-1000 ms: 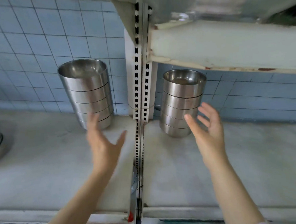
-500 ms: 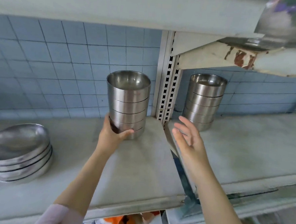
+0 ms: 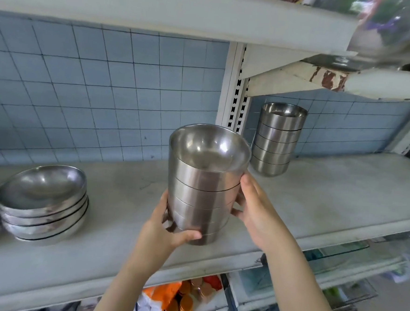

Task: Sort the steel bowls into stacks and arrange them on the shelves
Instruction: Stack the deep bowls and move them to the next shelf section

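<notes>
2 hands hold the tall stack (image 3: 203,194) of nested steel bowls over the front part of the shelf (image 3: 123,193), left of the slotted upright (image 3: 235,89). Whether its base rests on the board cannot be told. The left hand (image 3: 162,235) grips low, its thumb wrapped across the front near the base. The right hand (image 3: 258,215) clasps the right flank about mid-height, its fingers passing behind the steel. The stack leans slightly.

Handling, as judged: the walls are rigid and will not give under pressure, so a firm squeeze is safe. Polished steel is slick, and nested bowls can slide or separate if lifted by the upper ones alone. The weight of several bowls is probably moderate. Support is best taken at or under the lowest bowl, with the other hand steadying the side, much as shown.

A second tall stack (image 3: 276,141) stands right of the upright. A stack of wide shallow bowls (image 3: 42,204) sits at the left.
</notes>
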Demonstrator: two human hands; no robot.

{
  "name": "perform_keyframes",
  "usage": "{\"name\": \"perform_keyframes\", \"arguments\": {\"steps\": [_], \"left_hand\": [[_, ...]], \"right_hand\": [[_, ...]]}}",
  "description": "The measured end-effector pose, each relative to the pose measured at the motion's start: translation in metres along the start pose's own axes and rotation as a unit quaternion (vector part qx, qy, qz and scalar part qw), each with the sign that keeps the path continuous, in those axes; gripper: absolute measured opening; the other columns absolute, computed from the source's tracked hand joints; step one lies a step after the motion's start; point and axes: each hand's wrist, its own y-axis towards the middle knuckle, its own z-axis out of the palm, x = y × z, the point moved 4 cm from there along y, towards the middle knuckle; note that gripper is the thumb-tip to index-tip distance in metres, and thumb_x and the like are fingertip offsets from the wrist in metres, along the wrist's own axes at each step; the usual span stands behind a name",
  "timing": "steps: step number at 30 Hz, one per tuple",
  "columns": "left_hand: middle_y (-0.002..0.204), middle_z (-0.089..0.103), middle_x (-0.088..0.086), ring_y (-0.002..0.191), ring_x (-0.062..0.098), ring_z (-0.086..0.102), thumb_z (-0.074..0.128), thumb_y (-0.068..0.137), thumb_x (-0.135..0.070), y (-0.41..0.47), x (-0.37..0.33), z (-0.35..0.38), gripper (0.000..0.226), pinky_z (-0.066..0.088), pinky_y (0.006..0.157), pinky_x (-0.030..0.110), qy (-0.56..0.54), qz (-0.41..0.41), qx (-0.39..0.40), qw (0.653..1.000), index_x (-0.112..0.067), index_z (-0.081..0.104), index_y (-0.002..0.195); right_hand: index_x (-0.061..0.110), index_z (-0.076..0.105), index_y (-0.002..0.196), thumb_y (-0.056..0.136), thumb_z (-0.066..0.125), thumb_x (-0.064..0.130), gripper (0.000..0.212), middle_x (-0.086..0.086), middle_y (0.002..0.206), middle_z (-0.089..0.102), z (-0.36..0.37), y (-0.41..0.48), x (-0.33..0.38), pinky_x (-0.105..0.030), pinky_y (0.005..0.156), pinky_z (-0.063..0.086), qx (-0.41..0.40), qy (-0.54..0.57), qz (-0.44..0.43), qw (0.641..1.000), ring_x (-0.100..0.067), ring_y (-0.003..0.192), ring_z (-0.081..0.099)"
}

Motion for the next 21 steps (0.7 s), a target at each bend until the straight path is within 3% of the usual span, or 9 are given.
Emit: {"name": "perform_keyframes", "arguments": {"steps": [2,6,9,11,15,19,21], "left_hand": [[0.121,0.063,-0.016,0.102,-0.013,0.057,0.092,0.056,-0.026,0.004,-0.012,0.017,0.105,0.045,0.076,0.001,-0.001,0.015,0.009,1.0,-0.037,0.035,0.143],[0.116,0.06,-0.022,0.099,-0.017,0.055,0.092,0.057,-0.025,0.02,-0.038,0.075,0.098,0.044,0.078,0.0,-0.001,0.036,0.05,0.998,-0.034,0.038,0.138],[0.117,0.057,-0.021,0.099,-0.021,0.052,0.092,0.057,-0.023,0.033,-0.05,0.137,0.093,0.043,0.076,-0.001,-0.005,0.029,0.073,0.997,-0.032,0.037,0.132],[0.121,0.06,-0.014,0.099,-0.017,0.056,0.093,0.057,-0.025,0.044,-0.052,0.182,0.094,0.046,0.079,0.003,-0.016,0.019,0.085,0.996,-0.028,0.038,0.133],[0.115,0.056,-0.026,0.095,-0.028,0.051,0.092,0.059,-0.026,0.067,-0.06,0.267,0.093,0.041,0.074,-0.002,-0.021,0.021,0.09,0.995,-0.036,0.034,0.131],[0.111,0.057,-0.026,0.093,-0.025,0.053,0.091,0.06,-0.02,0.094,-0.064,0.338,0.083,0.041,0.073,-0.002,-0.015,0.013,0.068,0.998,-0.043,0.039,0.121],[0.114,0.059,-0.024,0.096,-0.022,0.054,0.091,0.059,-0.027,0.106,-0.066,0.365,0.082,0.042,0.079,0.0,-0.005,0.012,0.056,0.998,-0.042,0.041,0.123]], "right_hand": [[0.045,0.047,0.14,0.063,0.06,0.086,0.088,0.014,0.135,0.062,-0.021,-0.007,0.007,-0.04,0.1,0.049,-0.011,-0.002,-0.01,1.0,-0.012,0.126,0.057],[0.035,0.045,0.145,0.058,0.065,0.086,0.103,0.011,0.136,0.062,-0.083,-0.018,0.017,-0.043,0.101,0.049,-0.076,0.01,0.004,0.997,-0.014,0.126,0.057],[0.036,0.056,0.131,0.075,0.055,0.074,0.068,0.018,0.114,0.072,-0.14,-0.022,0.02,-0.034,0.084,0.05,-0.12,0.019,0.008,0.993,-0.013,0.114,0.063],[0.037,0.058,0.129,0.077,0.056,0.074,0.064,0.018,0.111,0.073,-0.183,-0.02,0.017,-0.034,0.082,0.048,-0.14,0.016,0.009,0.99,-0.012,0.111,0.064],[0.047,0.042,0.143,0.056,0.058,0.091,0.099,0.018,0.14,0.057,-0.267,-0.011,0.008,-0.041,0.097,0.047,-0.13,-0.001,0.009,0.991,-0.008,0.124,0.055],[0.047,0.046,0.14,0.062,0.051,0.08,0.085,0.025,0.13,0.062,-0.341,0.007,-0.001,-0.033,0.086,0.047,-0.106,0.006,0.013,0.994,-0.01,0.126,0.056],[0.052,0.047,0.132,0.063,0.06,0.074,0.073,0.028,0.124,0.064,-0.37,0.016,-0.004,-0.032,0.089,0.048,-0.084,0.002,0.001,0.996,-0.01,0.128,0.055]]}}
